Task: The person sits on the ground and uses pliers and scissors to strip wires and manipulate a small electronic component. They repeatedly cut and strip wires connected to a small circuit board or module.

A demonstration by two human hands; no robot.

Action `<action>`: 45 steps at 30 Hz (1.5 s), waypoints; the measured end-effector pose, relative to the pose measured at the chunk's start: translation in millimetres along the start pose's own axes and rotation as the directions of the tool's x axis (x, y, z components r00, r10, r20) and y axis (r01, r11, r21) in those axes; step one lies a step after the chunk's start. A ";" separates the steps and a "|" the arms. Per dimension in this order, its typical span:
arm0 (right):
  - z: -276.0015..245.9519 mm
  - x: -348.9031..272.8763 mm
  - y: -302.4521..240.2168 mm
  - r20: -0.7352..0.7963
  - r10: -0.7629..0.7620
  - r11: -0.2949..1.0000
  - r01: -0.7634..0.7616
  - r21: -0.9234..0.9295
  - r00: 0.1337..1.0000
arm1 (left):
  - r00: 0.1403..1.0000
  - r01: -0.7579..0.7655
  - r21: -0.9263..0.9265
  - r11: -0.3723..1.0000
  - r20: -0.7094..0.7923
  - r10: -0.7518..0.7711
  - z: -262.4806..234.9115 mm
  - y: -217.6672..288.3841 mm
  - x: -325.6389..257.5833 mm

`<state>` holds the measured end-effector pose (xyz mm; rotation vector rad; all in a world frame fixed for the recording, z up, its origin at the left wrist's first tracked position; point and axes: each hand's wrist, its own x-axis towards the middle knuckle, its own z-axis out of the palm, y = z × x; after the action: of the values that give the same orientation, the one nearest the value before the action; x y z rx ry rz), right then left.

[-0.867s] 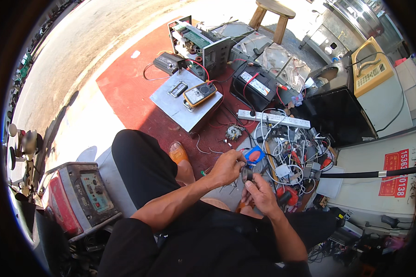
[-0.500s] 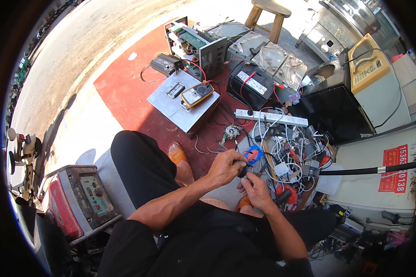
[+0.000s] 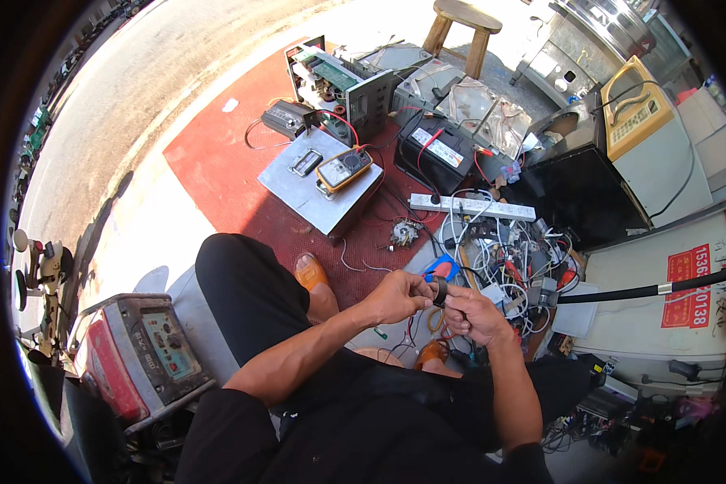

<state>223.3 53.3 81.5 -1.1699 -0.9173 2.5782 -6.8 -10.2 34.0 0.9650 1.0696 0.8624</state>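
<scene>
My two hands meet above the floor in front of my knees. A roll of black tape (image 3: 440, 291), seen as a dark ring, stands between them. My right hand (image 3: 477, 315) grips it at its right side with bent fingers. Close against its left side, my left hand (image 3: 401, 297) has thumb and fingers pinched together; what lies between them is too small to make out. Thin wires (image 3: 411, 332) and a small green piece (image 3: 381, 333) show below the hands. Just beyond the roll lies a blue and pinkish-red object (image 3: 441, 268), partly covered by it.
A tangle of white cables (image 3: 508, 274) lies at the right beside a white power strip (image 3: 472, 206). Ahead, a yellow multimeter (image 3: 344, 167) rests on a metal box (image 3: 294, 176), near a black battery (image 3: 436, 149). A red generator (image 3: 113, 347) stands at the left.
My hands have shifted slightly, and the black roll is now turned so its ring shape shows. My right hand has risen and closed beside it. Wires now show below the hands.
</scene>
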 end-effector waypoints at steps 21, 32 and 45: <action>16.2 -18.0 26.1 -0.119 0.054 0.967 -0.082 -0.242 0.991 | 0.966 0.061 0.033 0.998 -0.255 -0.051 0.5 4.1 2.3; 10.0 -18.0 -3.8 -0.137 -0.050 0.997 0.057 0.047 0.989 | 0.974 -0.224 0.271 0.936 0.080 0.210 4.9 15.9 -8.7; 35.7 -38.2 8.3 0.102 -0.249 0.968 0.246 0.038 0.963 | 0.893 -0.115 0.538 0.835 -0.312 0.324 -3.4 18.8 5.0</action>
<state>224.2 15.4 118.5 -0.8573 -0.9813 2.4588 -10.7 1.5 49.4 1.4216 1.6065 1.0178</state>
